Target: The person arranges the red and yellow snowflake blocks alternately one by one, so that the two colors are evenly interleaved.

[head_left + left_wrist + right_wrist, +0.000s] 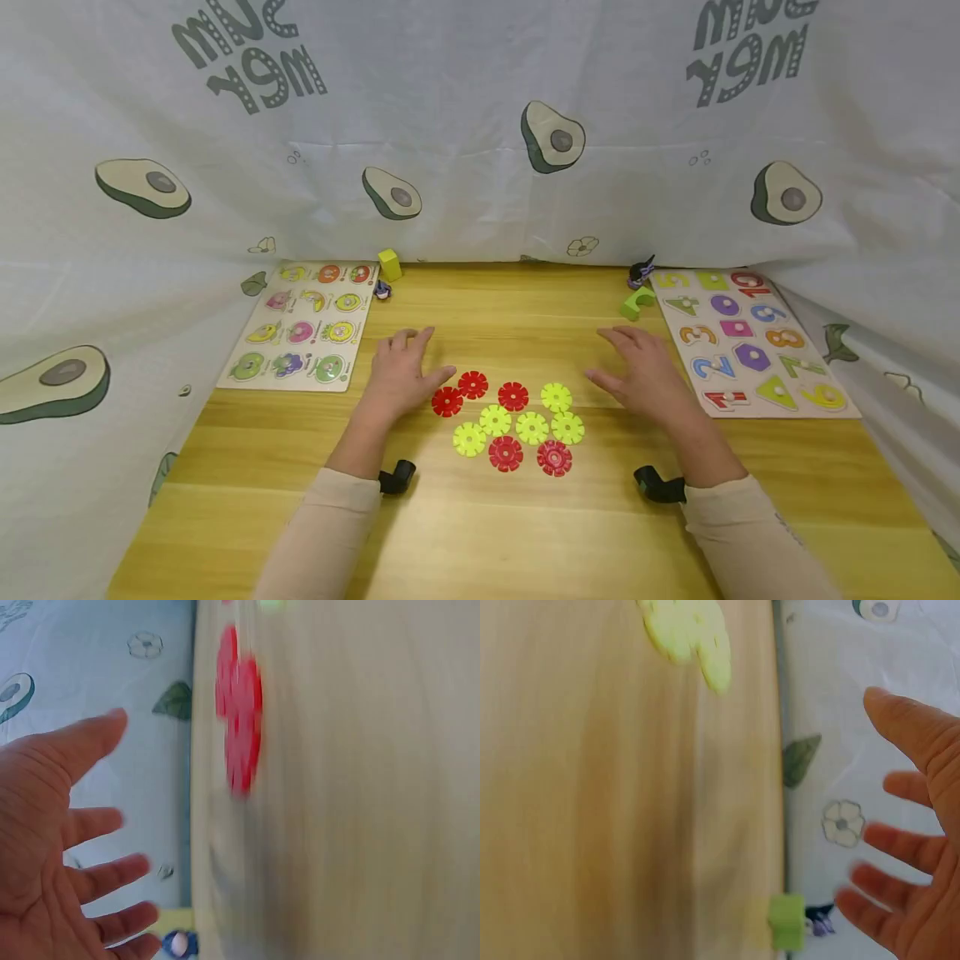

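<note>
Several red notched plastic discs (513,396) and several yellow notched plastic discs (532,427) lie flat in a loose group at mid-table. My left hand (402,375) hovers just left of the group, thumb and fingers spread, holding nothing. Its thumb tip is nearest to a red disc (447,402) at the group's left end. To the right, my right hand (637,371) is also empty with its fingers spread, closest to the yellow discs on that side. In the wrist views, blurred red discs (241,720) and yellow discs (686,630) show beyond the hands.
A fruit puzzle board (258,333) lies at the left, a number and shape board (738,333) at the right. Along the back are a yellow block (390,265), a small dark figure (383,290), a green arch block (637,302) and another dark figure (641,272). A printed curtain (480,200) hangs behind.
</note>
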Motion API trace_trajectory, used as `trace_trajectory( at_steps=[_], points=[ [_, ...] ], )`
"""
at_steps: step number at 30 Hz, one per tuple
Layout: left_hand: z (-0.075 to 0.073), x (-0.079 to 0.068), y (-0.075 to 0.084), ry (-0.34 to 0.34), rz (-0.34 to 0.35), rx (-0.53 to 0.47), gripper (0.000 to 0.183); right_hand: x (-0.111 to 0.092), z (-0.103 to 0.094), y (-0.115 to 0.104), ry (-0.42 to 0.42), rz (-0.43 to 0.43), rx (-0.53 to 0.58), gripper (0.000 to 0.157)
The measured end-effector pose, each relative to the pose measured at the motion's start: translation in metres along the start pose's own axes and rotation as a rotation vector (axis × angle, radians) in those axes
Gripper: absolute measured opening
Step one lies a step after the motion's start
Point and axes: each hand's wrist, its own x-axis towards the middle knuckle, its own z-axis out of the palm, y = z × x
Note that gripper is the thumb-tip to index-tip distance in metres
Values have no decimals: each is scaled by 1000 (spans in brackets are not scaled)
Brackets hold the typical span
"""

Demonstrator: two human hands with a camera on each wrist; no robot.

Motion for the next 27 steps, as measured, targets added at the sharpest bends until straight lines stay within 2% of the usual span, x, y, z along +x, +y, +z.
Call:
trace_trajectory(
  at_steps=[5, 9, 14, 20, 23, 27],
  points=[
    [14, 0, 19, -75, -7, -158, 64, 3, 24, -10, -149, 25, 157, 57],
    [25, 2, 28, -119, -17, -227, 59, 5, 39, -14, -236, 42, 249, 50],
    [38, 5, 33, -132, -35, -209, 54, 6, 49, -14, -258, 39, 236, 39],
    [44, 7, 33, -114, -52, -228, 35, 9, 52, -16, -260, 63, 198, 28],
    [46, 10, 32, -109, -58, -259, 37, 10, 52, -17, -263, 85, 233, 28],
    [46, 12, 31, -114, -80, -311, 50, 11, 51, -18, -279, 125, 320, 31]
  ],
)
